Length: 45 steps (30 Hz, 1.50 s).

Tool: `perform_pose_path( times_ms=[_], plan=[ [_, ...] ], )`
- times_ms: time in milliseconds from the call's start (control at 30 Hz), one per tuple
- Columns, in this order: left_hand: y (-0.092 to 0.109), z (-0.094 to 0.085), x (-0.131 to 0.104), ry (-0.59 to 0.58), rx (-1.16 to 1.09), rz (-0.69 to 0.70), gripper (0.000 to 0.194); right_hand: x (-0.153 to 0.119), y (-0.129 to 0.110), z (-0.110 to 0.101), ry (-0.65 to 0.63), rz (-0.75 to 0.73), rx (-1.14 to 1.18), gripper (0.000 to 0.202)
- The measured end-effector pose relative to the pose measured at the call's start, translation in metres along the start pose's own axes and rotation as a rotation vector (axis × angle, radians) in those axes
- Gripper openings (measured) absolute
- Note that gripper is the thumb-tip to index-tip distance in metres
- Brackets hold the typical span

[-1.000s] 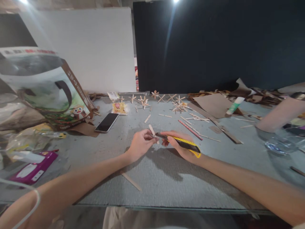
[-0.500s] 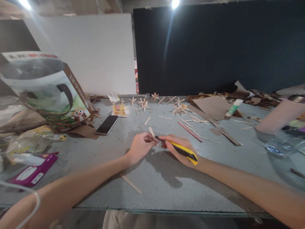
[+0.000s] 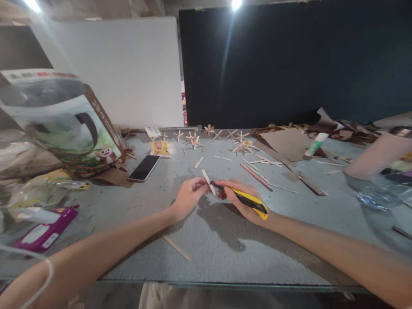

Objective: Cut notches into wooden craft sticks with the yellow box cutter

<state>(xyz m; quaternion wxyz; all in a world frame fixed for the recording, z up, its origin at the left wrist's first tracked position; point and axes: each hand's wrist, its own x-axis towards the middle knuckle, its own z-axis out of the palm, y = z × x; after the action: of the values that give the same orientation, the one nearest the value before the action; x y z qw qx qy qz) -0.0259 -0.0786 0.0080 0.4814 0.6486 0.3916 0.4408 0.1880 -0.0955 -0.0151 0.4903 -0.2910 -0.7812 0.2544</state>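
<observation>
Between the fingertips of my left hand [image 3: 190,195] is a short flat wooden stick [image 3: 206,176], tilted with its upper end pointing away from me. My right hand [image 3: 240,201] is closed around a yellow and black utility knife [image 3: 246,199]. The knife's tip end meets the stick beside my left fingertips; how far the blade is out is too small to tell. Another wooden stick [image 3: 176,247] lies on the table close to me, below my hands. A single short stick [image 3: 198,162] lies just beyond them.
Crossed-stick stars [image 3: 193,139] stand along the back. Loose sticks and a red striped straw [image 3: 256,177] lie to the right, near cardboard [image 3: 285,145] and a glue stick [image 3: 316,144]. On the left are a phone [image 3: 144,168], a large bag [image 3: 74,128] and a purple device [image 3: 48,229].
The stick has turned slightly and more of its lower end shows past my left fingers. The knife and my right hand have barely shifted.
</observation>
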Motion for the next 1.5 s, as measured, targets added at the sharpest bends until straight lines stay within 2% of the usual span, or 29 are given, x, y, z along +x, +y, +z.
perform_pose_path(
  times_ms=[133,300,567,767,933,1267,1500],
  plan=[
    [0.001,0.001,0.002,0.016,-0.057,-0.031,0.031,0.001,-0.003,-0.001,-0.006,-0.002,0.007,0.029],
    [-0.006,0.001,0.006,0.078,0.027,-0.017,0.041,0.0,-0.002,-0.001,-0.035,0.017,0.031,0.029],
    [-0.012,-0.004,0.006,0.038,0.083,0.048,0.046,0.001,0.0,0.002,-0.02,0.152,0.197,0.031],
    [-0.014,-0.003,0.008,0.001,-0.011,0.046,0.049,-0.001,0.011,0.001,-0.019,0.276,0.33,0.038],
    [-0.012,-0.002,0.007,-0.024,-0.07,0.028,0.05,0.001,0.018,0.002,0.003,0.319,0.462,0.039],
    [-0.012,-0.002,0.006,-0.039,-0.04,0.058,0.057,0.005,0.014,0.003,0.038,0.442,0.697,0.035],
    [-0.01,0.0,0.006,-0.034,-0.042,0.041,0.054,0.009,0.007,0.005,0.073,0.521,0.763,0.04]
  ],
)
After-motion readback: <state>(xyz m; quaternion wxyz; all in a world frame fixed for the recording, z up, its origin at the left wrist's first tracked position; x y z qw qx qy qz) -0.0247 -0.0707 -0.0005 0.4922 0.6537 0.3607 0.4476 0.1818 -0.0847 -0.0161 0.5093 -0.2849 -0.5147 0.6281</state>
